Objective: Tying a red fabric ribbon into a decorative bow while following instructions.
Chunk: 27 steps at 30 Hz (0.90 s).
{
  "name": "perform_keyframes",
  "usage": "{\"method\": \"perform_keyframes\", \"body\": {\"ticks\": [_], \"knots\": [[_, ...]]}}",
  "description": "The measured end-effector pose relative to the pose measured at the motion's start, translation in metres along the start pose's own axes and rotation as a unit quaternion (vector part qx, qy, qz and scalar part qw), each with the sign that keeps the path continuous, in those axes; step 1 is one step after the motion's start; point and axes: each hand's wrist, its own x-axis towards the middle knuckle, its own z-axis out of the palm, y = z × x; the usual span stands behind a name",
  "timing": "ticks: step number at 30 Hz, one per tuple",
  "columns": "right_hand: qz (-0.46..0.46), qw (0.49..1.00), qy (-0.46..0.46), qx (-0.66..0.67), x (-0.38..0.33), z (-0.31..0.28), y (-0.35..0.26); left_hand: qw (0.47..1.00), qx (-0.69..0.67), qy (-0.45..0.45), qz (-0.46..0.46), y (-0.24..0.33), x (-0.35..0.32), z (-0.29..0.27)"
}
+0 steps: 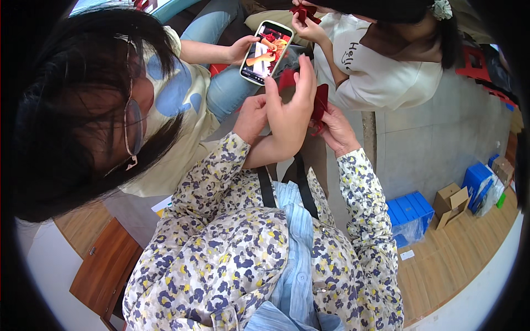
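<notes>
My right hand (338,131) grips the right edge of a dark red folded piece (320,100) held up in front of my chest. On the piece's left side my left hand (251,116) is curled closed, its fingertips hidden. Another person's bare hand (292,105) lies flat across the middle of the red piece, between my two hands. That person, seated at my left, holds a phone (266,45) with a picture of a red and orange folded shape just beyond my hands.
A second person in a white shirt (381,66) sits opposite, handling another red piece (305,12). On the wooden floor at the right are blue boxes (409,212) and an open cardboard box (451,203). A brown cabinet (105,270) stands at lower left.
</notes>
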Motion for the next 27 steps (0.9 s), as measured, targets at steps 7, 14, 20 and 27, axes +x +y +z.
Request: {"method": "perform_keyframes", "body": {"ticks": [7,14,20,27], "knots": [[-0.023,1.000,0.011,0.011,-0.004,0.003,-0.005,0.984,0.028,0.167,0.056,-0.001,0.009,0.000],[-0.029,1.000,-0.003,0.009,-0.007,-0.007,-0.004,0.988,0.044,0.143,0.042,-0.001,0.010,0.003],[-0.024,1.000,0.013,-0.009,-0.013,-0.011,-0.002,0.988,0.053,0.138,0.040,-0.003,0.007,0.004],[-0.026,0.999,0.018,-0.025,-0.016,-0.014,0.003,0.990,0.062,0.113,0.047,-0.009,0.009,0.002]]}}
